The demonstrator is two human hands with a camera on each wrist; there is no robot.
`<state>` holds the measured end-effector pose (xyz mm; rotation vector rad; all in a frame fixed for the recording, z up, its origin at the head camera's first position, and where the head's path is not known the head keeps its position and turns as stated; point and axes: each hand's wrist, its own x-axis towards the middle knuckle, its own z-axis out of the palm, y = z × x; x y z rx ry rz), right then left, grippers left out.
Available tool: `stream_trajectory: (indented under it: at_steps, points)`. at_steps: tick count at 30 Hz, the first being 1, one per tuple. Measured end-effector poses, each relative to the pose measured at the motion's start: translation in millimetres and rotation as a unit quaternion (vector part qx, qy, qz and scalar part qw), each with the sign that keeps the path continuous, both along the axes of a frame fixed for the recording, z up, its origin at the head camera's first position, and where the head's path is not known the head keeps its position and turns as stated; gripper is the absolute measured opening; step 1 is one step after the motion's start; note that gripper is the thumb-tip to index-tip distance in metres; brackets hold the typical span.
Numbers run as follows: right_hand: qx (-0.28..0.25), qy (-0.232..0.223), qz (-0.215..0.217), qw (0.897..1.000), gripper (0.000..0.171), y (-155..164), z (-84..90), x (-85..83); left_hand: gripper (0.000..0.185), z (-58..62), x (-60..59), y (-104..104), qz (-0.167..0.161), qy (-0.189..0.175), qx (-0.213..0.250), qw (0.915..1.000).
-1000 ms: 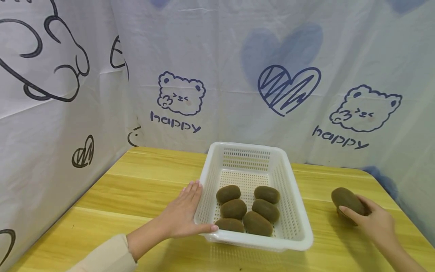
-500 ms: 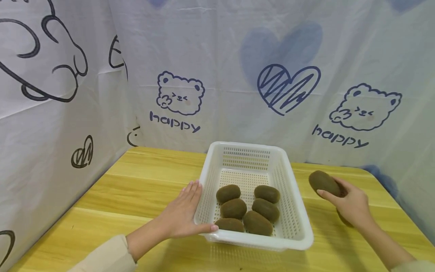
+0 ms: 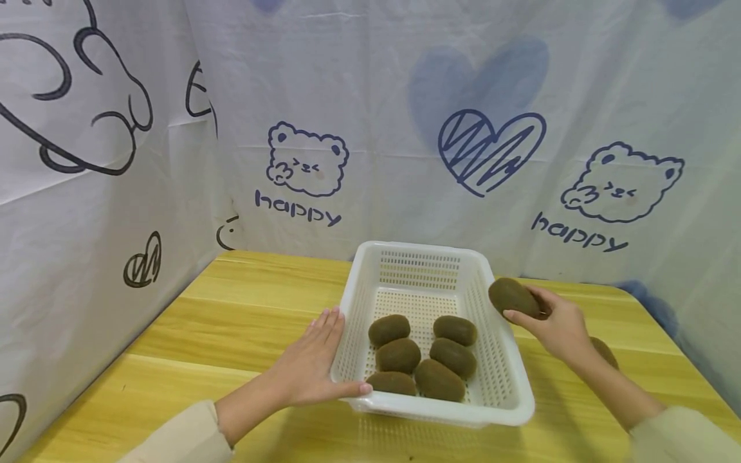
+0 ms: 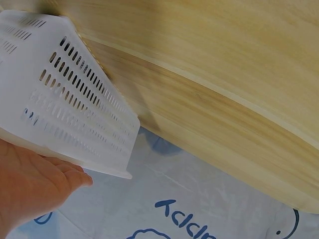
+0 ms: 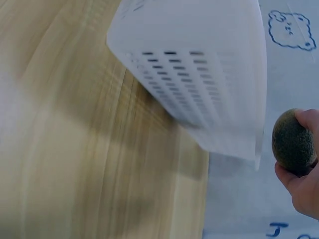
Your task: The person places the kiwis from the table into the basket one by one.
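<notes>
In the head view, my right hand (image 3: 558, 325) grips a brown kiwi (image 3: 512, 298) just over the right rim of a white plastic basket (image 3: 428, 409). The right wrist view shows this kiwi (image 5: 293, 142) between thumb and fingers, beside the basket's slotted wall (image 5: 199, 74). Several kiwis (image 3: 399, 355) lie in two columns in the near half of the basket. My left hand (image 3: 315, 366) rests against the basket's near left corner, fingers straight along the side and thumb on the front rim. Another kiwi (image 3: 604, 352) lies on the table, partly hidden behind my right forearm.
The basket stands on a yellow wood-grain table (image 3: 231, 308). A white cloth (image 3: 393, 180) printed with bears and hearts hangs behind the table and along its left side. The far half of the basket shows its bare perforated floor (image 3: 413, 305).
My right hand has lifted a kiwi from the table on the right and carried it left to the basket's right rim. Another kiwi behind it has come into sight. The left hand stays put.
</notes>
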<state>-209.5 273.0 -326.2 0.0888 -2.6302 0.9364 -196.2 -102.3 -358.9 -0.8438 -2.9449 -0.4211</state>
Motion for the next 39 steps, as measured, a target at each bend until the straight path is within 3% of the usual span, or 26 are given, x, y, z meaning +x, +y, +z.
stream_trajectory:
  at_steps: [11,19,34,39]
  points:
    - [-0.007,-0.002,0.077,0.997,0.058,-40,7.8,-12.9,0.115,-0.1,-0.8,1,0.002,-0.003,-0.001,1.0]
    - [-0.004,-0.028,0.119,0.993,0.053,-69,-3.4,-19.6,0.115,-0.8,-1.0,0,0.0,0.0,0.005,1.0]
    - [0.043,-0.07,0.098,0.992,0.045,-104,-24.4,-24.8,0.115,-1.7,-0.4,0,0.0,0.002,0.009,1.0]
    - [0.057,-0.078,0.08,0.992,0.051,-109,-27.9,-25.3,0.115,-2.2,-0.3,0,0.0,0.004,0.01,0.9999]
